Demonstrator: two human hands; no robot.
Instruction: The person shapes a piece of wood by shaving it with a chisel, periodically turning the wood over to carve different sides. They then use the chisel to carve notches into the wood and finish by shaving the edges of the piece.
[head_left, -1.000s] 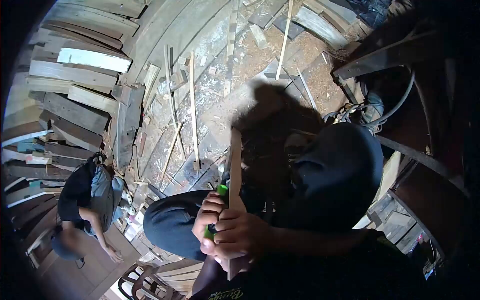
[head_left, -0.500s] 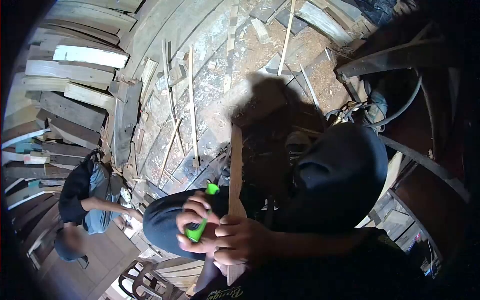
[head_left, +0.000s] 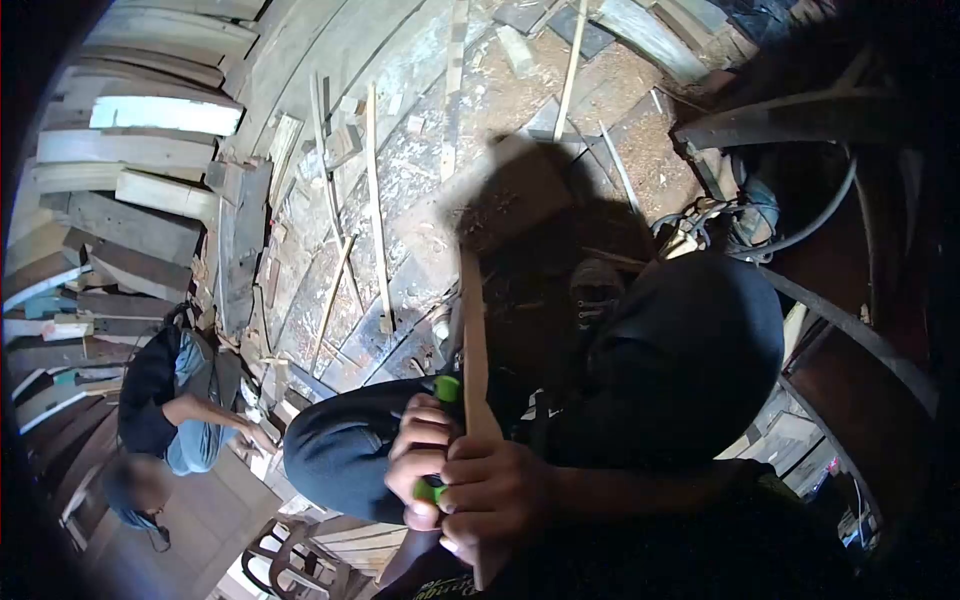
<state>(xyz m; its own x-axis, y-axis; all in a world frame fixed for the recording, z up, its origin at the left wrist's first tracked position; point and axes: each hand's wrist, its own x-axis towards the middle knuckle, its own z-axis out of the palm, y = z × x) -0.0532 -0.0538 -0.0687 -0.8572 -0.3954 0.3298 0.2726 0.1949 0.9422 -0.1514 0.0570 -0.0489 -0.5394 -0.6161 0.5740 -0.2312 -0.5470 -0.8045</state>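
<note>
My left hand (head_left: 418,450) is closed around a green-and-black handled tool (head_left: 447,388). Its green ends show above and below the fingers, while a working end cannot be made out. Close beside it, my right hand (head_left: 495,490) grips a long, narrow wooden piece (head_left: 474,340). The wood stands lengthwise between my knees, its far end pointing away and its near end against my body. Both hands are together near the wood's lower part, the tool lying along its left side.
Another person (head_left: 165,410) crouches at the left by stacked timber (head_left: 150,190). Thin wooden strips (head_left: 378,210), offcuts and sawdust cover the floor. A cable (head_left: 815,225) and dark curved wooden parts (head_left: 800,120) lie at the right. A curved wooden frame (head_left: 285,560) stands at lower left.
My left hand has moved right and turned, bringing the tool against the wood and covering more of it. My right hand keeps its grip on the wood.
</note>
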